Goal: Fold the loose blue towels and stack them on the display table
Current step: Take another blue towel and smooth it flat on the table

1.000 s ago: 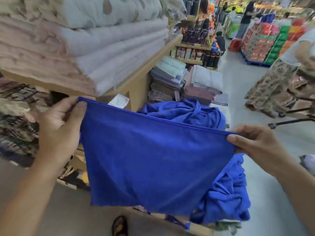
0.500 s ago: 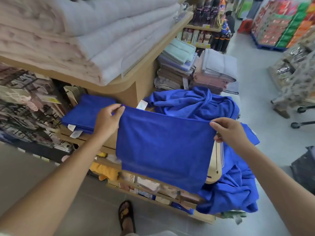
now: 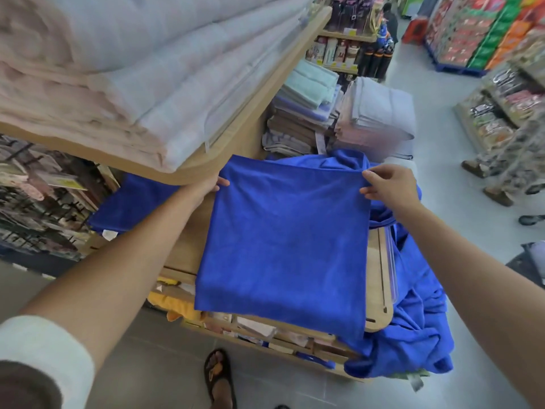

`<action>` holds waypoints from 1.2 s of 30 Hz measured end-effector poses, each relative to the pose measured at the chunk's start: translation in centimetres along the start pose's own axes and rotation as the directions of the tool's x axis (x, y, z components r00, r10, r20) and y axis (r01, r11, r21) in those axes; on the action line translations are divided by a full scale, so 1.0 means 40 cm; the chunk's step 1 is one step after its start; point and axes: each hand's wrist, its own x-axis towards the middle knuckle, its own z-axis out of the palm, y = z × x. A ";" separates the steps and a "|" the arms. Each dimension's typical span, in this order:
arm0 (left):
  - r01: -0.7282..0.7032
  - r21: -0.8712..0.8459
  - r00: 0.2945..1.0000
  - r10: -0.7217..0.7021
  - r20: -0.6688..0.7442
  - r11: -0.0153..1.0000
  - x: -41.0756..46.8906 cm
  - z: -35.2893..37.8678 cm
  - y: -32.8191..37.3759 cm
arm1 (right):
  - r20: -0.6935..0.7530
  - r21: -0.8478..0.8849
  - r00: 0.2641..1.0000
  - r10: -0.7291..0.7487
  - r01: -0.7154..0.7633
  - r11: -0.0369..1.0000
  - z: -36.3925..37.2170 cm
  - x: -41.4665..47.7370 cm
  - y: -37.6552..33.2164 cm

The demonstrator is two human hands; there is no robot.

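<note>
Standing at bottom centre: one sandalled foot [image 3: 219,376]. Two hands counted. Left hand [image 3: 206,187] pinches the upper left corner, and right hand [image 3: 389,187] the upper right corner, of one smooth, squarish royal-blue microfibre towel [image 3: 283,246] hanging at frame centre over the light wooden display table [image 3: 379,276] edge. One crumpled heap of loose blue towels [image 3: 413,335] spills off the table, lower right. One flat folded blue towel [image 3: 132,202] lies centre left.

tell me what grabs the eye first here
A bright blue towel fills the centre, its top corners pinched by the left hand and right hand. A rumpled heap of blue towels lies behind it at right; pale folded bedding fills the upper-left shelf.
</note>
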 end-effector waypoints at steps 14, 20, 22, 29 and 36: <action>-0.055 -0.128 0.998 0.058 0.018 0.990 -0.077 -0.042 0.001 | 0.019 -0.197 0.981 -0.191 0.191 0.961 -0.025 -0.079 0.008; -0.260 -0.057 0.964 0.255 -0.079 0.964 -0.215 -0.147 -0.031 | 0.094 -0.148 0.951 -0.295 0.307 0.940 -0.101 -0.238 -0.005; -0.325 -0.024 0.945 0.324 -0.049 0.945 -0.279 -0.181 -0.059 | 0.140 -0.093 0.932 -0.336 0.350 0.932 -0.119 -0.300 0.008; -0.334 0.112 0.936 0.315 0.157 0.936 -0.454 -0.228 -0.289 | 0.398 -0.216 0.790 -0.466 0.574 0.790 -0.123 -0.504 0.145; -0.353 0.366 0.924 0.261 0.279 0.861 -0.509 -0.180 -0.432 | 0.615 -0.454 0.718 -0.324 0.659 0.599 -0.103 -0.583 0.254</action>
